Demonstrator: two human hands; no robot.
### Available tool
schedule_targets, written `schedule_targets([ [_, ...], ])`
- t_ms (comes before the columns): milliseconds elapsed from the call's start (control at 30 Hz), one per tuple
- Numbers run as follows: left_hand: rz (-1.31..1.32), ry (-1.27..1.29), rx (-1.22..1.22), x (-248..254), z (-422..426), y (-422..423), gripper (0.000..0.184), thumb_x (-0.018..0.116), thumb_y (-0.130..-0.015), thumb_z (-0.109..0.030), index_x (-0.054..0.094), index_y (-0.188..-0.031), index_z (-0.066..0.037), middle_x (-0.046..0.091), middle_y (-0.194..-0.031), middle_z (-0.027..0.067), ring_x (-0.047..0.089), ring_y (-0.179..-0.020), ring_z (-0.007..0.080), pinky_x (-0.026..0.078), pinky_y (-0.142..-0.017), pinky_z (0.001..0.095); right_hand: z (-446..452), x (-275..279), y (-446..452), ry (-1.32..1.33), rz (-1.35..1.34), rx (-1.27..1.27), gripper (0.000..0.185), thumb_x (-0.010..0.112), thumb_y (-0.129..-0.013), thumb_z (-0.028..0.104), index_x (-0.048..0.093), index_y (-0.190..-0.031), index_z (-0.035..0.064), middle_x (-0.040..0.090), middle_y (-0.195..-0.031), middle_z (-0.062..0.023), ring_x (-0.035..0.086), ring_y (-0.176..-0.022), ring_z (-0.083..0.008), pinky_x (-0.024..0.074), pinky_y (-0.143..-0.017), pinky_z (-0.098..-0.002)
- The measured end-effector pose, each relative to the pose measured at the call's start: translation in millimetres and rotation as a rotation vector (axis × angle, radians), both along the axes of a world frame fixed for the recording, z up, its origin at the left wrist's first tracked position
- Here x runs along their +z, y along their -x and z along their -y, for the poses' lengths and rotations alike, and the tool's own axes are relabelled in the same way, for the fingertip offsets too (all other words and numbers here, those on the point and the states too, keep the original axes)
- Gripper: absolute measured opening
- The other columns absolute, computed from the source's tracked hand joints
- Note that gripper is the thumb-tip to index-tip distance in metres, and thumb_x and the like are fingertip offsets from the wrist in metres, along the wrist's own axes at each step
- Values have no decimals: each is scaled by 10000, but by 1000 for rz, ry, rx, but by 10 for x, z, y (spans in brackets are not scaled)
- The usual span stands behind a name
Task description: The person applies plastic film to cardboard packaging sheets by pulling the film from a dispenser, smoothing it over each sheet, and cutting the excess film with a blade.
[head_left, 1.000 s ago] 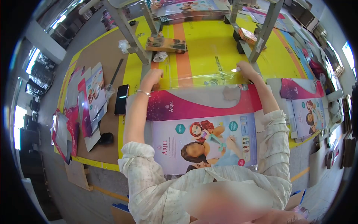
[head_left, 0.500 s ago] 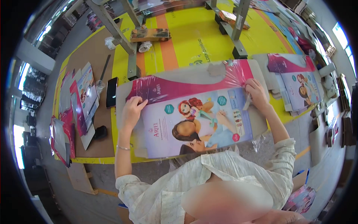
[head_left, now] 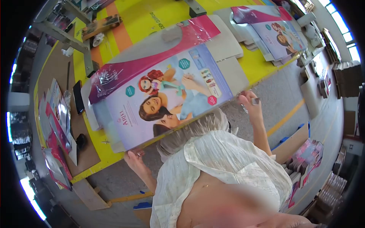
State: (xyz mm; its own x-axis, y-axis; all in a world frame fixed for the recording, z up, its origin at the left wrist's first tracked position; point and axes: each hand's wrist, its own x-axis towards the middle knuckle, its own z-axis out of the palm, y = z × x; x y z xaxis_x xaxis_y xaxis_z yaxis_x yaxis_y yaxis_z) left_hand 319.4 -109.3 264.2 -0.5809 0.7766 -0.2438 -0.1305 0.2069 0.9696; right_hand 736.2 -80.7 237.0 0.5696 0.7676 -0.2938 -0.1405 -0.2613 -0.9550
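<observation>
A flat printed carton (head_left: 171,98) marked ARIEL, with a pink band, lies tilted across the near table edge. Clear film glints over parts of its surface. At its near left corner is my left hand (head_left: 136,161), fingers bent against the edge; the grip is partly hidden beneath. My right hand (head_left: 251,108) is beside the near right corner with curled fingers. A small shiny strip (head_left: 255,101) sits on those fingers, and clear film shows below them. What the right fingertips pinch is too small to tell.
The yellow table (head_left: 148,15) carries a metal frame leg (head_left: 90,62) and a black phone (head_left: 78,97). More printed cartons (head_left: 279,36) lie at the right and others (head_left: 57,114) at the left. A patterned block (head_left: 102,27) is at the back.
Both hands have moved from the carton's pink band to its near edge. The view has shifted, and the carton appears farther left and more tilted.
</observation>
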Motion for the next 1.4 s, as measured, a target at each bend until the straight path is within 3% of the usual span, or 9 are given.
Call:
schedule_targets([
  [133,-114,132,-141,-165,23,211,233,506,-901,-204,576,-837,10,549,-640,59,482,-520,125,413,-526,214,-63,209,140,34,506,261,340,659,-753,33,353,-619,93,482,-636,-4,483,-605,-103,421,-578,-224],
  [167,-118,131,-133,-148,30,228,233,506,-901,-204,576,-837,10,549,-640,59,482,-520,125,413,-526,214,-67,144,121,-72,101,239,363,642,-762,23,325,-607,111,453,-579,-11,481,-561,-111,413,-540,-229],
  [267,-127,124,-377,-96,29,321,320,459,-931,-242,569,-760,4,559,-625,68,465,-498,118,386,-485,218,-87,302,73,-115,-82,387,349,595,-788,6,314,-618,125,493,-591,-42,499,-531,-132,421,-524,-224],
  [433,757,-421,-936,-224,-24,767,276,418,-936,-172,569,-988,52,614,-837,152,588,-695,193,476,-634,237,-179,607,-217,-222,-544,450,298,533,-824,-24,333,-655,118,572,-716,-123,554,-599,-159,441,-528,-188],
  [600,1135,-218,-62,349,-172,168,389,385,-934,-130,357,-1273,58,484,-1184,251,497,-1115,312,434,-930,342,-325,629,44,-129,-572,216,268,512,-843,-25,345,-683,109,595,-1011,-236,628,-830,-236,506,-646,-196],
  [733,820,-374,-367,376,-101,188,587,419,-909,-121,102,-1384,19,227,-1384,271,223,-1310,378,231,-1087,448,-320,727,31,-274,-468,202,242,522,-846,-8,365,-694,95,558,-1109,-253,601,-954,-269,506,-765,-237],
  [967,-104,-630,-200,887,-935,728,634,455,-877,-130,121,-1400,-1,202,-1416,225,198,-1325,336,129,-1102,430,-1299,1107,-154,-488,-217,404,19,538,-837,11,520,-835,8,566,-1129,-171,566,-1007,-227,457,-883,-295],
  [1267,-118,-511,-429,1627,-3690,704,668,571,-868,-272,230,-1369,7,316,-1370,163,349,-1238,230,276,-1012,344,-4154,1926,198,-830,146,446,397,565,-856,107,485,-1227,-10,522,-1208,-63,512,-1005,-141,383,-888,-255],
  [1400,-112,-547,-453,1928,-4447,614,616,571,-871,-294,283,-1345,-26,356,-1346,107,365,-1228,228,295,-990,396,-4940,2092,260,-940,309,354,228,670,-762,152,456,-715,89,474,-678,38,440,-671,-72,374,-670,-212],
])
